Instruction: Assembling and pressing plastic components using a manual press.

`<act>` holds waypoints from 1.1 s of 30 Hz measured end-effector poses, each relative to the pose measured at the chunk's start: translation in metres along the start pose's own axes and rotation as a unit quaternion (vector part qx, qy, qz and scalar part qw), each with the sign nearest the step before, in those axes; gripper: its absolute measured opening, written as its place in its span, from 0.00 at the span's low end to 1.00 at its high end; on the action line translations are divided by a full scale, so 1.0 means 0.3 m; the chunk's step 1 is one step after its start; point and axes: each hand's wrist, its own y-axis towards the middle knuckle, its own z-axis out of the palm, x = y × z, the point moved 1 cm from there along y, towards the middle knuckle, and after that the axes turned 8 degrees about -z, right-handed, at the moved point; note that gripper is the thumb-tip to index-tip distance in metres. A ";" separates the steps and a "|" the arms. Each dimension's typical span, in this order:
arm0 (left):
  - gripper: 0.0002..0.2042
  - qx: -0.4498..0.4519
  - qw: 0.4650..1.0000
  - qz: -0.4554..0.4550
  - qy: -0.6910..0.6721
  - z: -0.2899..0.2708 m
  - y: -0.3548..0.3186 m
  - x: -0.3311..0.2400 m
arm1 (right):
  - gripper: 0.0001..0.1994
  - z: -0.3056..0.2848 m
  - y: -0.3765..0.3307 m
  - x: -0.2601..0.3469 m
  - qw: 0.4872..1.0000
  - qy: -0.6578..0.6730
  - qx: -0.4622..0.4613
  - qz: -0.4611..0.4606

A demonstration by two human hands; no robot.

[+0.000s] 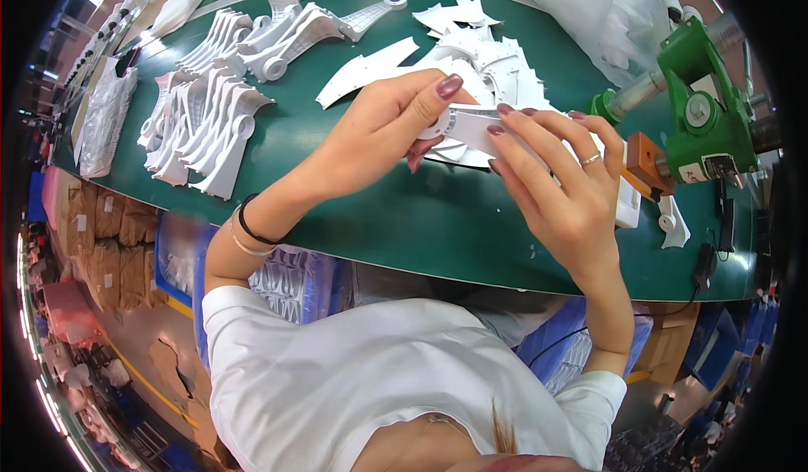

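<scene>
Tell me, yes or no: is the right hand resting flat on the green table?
No. The right hand is raised above the green table, gripping a white plastic part together with the left hand.

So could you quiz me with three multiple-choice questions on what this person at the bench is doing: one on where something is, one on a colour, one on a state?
1. Where do the fanned rows of white plastic parts lie?
A. to the person's left
B. on the floor
C. inside the clear bag

2. What colour is the work surface?
A. red
B. dark green
C. yellow

3. How is the white plastic piece held?
A. lying untouched
B. by one hand only
C. by both hands

Answers: 1 A, they spread across the bench's left side. 2 B, the mat is green. 3 C, the left hand and right hand both grip it.
</scene>
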 end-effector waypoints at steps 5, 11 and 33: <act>0.13 0.010 0.999 -0.027 0.026 0.034 0.004 0.003 | 0.11 -0.001 -0.058 -0.023 1.000 0.018 -0.011 0.008; 0.14 0.020 0.996 0.009 0.088 0.058 0.008 0.044 | 0.10 -0.001 -0.086 -0.022 1.000 0.031 -0.005 0.001; 0.13 0.013 0.996 0.090 0.011 0.105 -0.006 0.104 | 0.08 -0.081 -0.080 0.049 0.994 0.058 0.088 0.018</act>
